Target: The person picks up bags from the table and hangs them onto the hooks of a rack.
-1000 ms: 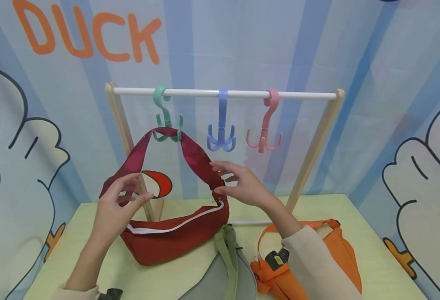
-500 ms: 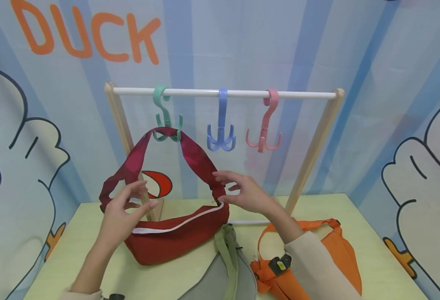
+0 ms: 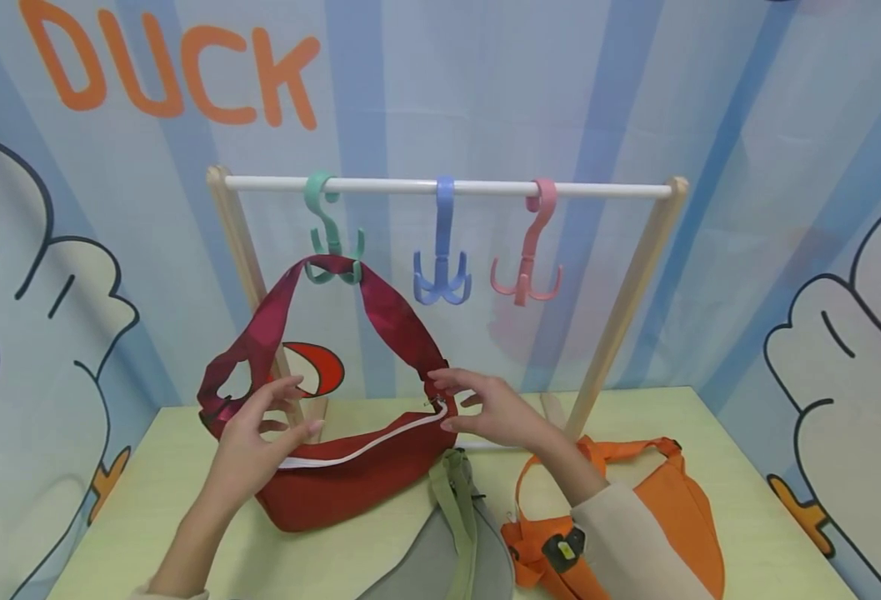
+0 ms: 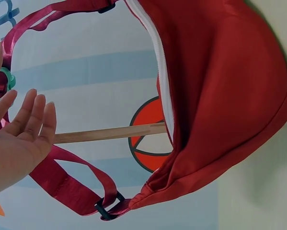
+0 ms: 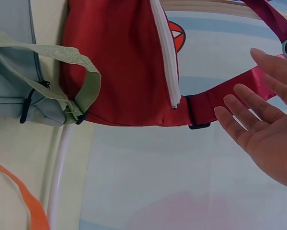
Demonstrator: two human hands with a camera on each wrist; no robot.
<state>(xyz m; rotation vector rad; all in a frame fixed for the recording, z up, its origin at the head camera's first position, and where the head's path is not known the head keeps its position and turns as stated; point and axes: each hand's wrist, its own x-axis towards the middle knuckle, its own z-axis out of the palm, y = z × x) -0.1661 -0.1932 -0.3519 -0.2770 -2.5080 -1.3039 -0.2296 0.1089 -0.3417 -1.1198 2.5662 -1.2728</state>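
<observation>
Red bag (image 3: 357,496) hangs by its strap (image 3: 398,317) from the green hook (image 3: 326,215). Left hand (image 3: 254,437) and right hand (image 3: 496,408): grips relaxed, holding nothing. Hanging appears complete; next move likely calls for the grey bag (image 3: 421,558).

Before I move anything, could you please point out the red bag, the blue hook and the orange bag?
Red bag (image 3: 357,492), head view, front panel.
Blue hook (image 3: 443,235), head view, stem.
Orange bag (image 3: 683,517), head view, main body.
</observation>
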